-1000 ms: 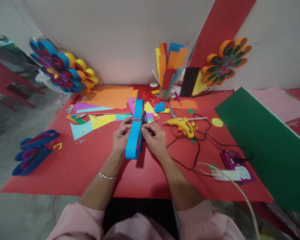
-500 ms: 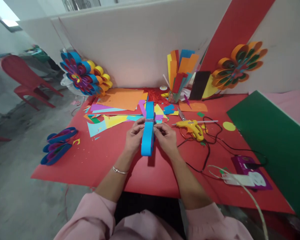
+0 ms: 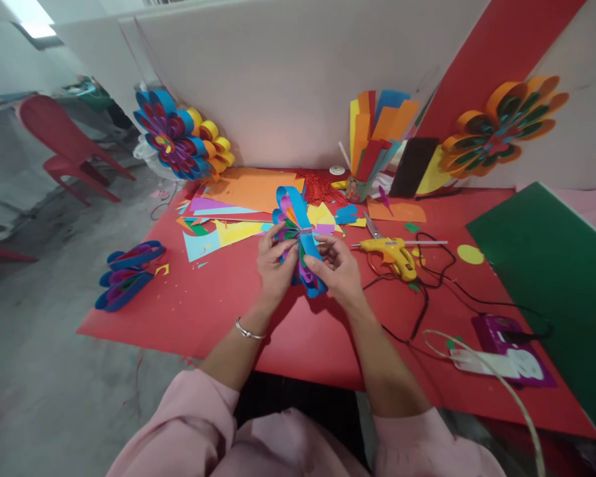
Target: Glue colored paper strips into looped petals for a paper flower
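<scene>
Both my hands hold a bundle of looped paper strips point(image 3: 292, 211), blue on the outside with purple, green and orange loops inside, pinched at its middle. My left hand point(image 3: 274, 266) grips the bundle's middle from the left, fingers closed. My right hand point(image 3: 338, 270) pinches it from the right, over the lower blue loop. The bundle is tilted and its loops fan out above the red table sheet point(image 3: 218, 311).
A yellow glue gun point(image 3: 390, 252) with black cord and scissors point(image 3: 372, 227) lie right of my hands. Loose coloured sheets point(image 3: 248, 189) lie behind. A blue petal piece point(image 3: 129, 275) rests left, a green board point(image 3: 551, 278) right, a power strip point(image 3: 496, 361) near right. Paper flowers point(image 3: 179, 136) lean on the wall.
The bundle, earlier held edge-on as a flat blue strip, has been turned and tilted so its inner loops show. The camera has shifted, moving the scene rightward.
</scene>
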{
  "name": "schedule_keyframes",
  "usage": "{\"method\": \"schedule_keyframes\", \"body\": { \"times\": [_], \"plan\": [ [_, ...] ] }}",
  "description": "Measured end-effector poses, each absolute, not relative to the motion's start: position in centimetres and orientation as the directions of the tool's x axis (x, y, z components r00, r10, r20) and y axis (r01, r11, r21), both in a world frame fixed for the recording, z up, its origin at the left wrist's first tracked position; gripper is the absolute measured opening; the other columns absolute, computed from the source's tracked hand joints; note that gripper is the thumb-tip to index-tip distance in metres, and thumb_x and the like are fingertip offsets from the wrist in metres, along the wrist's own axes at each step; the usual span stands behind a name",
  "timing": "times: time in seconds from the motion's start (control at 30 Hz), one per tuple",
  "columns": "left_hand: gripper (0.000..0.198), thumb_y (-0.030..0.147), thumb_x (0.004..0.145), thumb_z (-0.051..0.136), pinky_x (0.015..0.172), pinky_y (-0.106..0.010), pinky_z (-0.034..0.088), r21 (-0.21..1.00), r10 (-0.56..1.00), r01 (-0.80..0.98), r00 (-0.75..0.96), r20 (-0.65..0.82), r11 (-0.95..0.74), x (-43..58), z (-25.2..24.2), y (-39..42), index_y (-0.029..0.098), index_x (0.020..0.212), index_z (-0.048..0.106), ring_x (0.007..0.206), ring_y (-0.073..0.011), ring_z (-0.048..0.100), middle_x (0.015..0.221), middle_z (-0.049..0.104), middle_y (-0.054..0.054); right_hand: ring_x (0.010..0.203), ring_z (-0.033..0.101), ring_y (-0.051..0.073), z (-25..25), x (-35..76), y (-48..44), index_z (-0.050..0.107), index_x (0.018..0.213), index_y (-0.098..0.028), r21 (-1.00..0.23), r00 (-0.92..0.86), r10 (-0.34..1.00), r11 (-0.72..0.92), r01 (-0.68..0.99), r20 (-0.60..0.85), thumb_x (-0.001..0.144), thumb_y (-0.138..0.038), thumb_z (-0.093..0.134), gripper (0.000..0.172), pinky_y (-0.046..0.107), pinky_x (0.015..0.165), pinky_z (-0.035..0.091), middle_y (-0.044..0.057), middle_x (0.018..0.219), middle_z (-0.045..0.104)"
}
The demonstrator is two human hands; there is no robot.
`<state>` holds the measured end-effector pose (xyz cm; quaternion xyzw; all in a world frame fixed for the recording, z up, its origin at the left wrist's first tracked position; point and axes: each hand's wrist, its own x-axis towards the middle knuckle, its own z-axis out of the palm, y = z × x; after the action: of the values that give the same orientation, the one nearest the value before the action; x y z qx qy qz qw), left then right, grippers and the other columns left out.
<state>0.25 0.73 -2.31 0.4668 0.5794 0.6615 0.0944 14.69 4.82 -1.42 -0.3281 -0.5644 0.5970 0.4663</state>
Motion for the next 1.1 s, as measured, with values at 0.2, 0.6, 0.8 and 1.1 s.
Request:
{"method": "schedule_keyframes", "body": {
  "times": [0.2, 0.6, 0.8, 1.1],
  "plan": [
    [0.010, 0.034, 0.089, 0.078, 0.123, -0.055, 0.041, 0.820, 0.623, 0.487, -0.551, 0.556, -0.301, 0.1, -2.7, 1.0, 0.028, 0.091, 0.085, 0.134, -0.0306, 0.059, 0.138, 0.069, -0.008, 0.086, 0.071, 0.021, -1.9, 14.4, 5.2, 0.069, 0.108, -0.023, -0.991, -0.302, 0.946, 0.094, -0.094, 0.118, 0.068, -0.056, 0.088, 0.055, 0.035, 0.074, 0.058, 0.006, 0.097, 0.077],
    [0.008, 0.028, 0.087, 0.075, 0.123, -0.055, 0.035, 0.631, 0.536, 0.730, -0.433, 0.725, -0.263, -0.4, -2.1, 0.8, 0.030, 0.083, 0.082, 0.134, -0.0325, 0.058, 0.139, 0.069, -0.003, 0.081, 0.071, 0.019, -2.4, 14.2, 5.4, 0.074, 0.111, -0.019, -0.996, -0.349, 0.936, -0.066, -0.062, -0.040, 0.071, -0.057, 0.085, 0.055, 0.035, 0.075, 0.061, 0.006, 0.095, 0.077],
    [0.008, 0.032, 0.087, 0.076, 0.124, -0.056, 0.033, 0.670, 0.579, 0.686, -0.435, 0.689, -0.282, 0.2, -1.9, 0.4, 0.032, 0.088, 0.083, 0.137, -0.0333, 0.056, 0.140, 0.069, -0.004, 0.092, 0.074, 0.022, -2.2, 14.2, 5.2, 0.077, 0.117, -0.024, -0.993, -0.383, 0.923, -0.065, -0.103, -0.020, 0.071, -0.058, 0.088, 0.059, 0.040, 0.085, 0.063, 0.007, 0.106, 0.080],
    [0.014, 0.031, 0.094, 0.069, 0.118, -0.053, 0.042, 0.485, 0.554, 0.829, -0.274, 0.786, -0.277, 1.0, -2.2, 0.2, 0.027, 0.094, 0.082, 0.135, -0.0313, 0.059, 0.140, 0.070, -0.007, 0.096, 0.073, 0.022, -2.5, 14.1, 5.1, 0.079, 0.106, -0.025, -0.977, -0.377, 0.926, -0.062, -0.205, 0.020, 0.075, -0.051, 0.087, 0.041, 0.039, 0.094, 0.059, 0.004, 0.104, 0.079]
  ]
}}
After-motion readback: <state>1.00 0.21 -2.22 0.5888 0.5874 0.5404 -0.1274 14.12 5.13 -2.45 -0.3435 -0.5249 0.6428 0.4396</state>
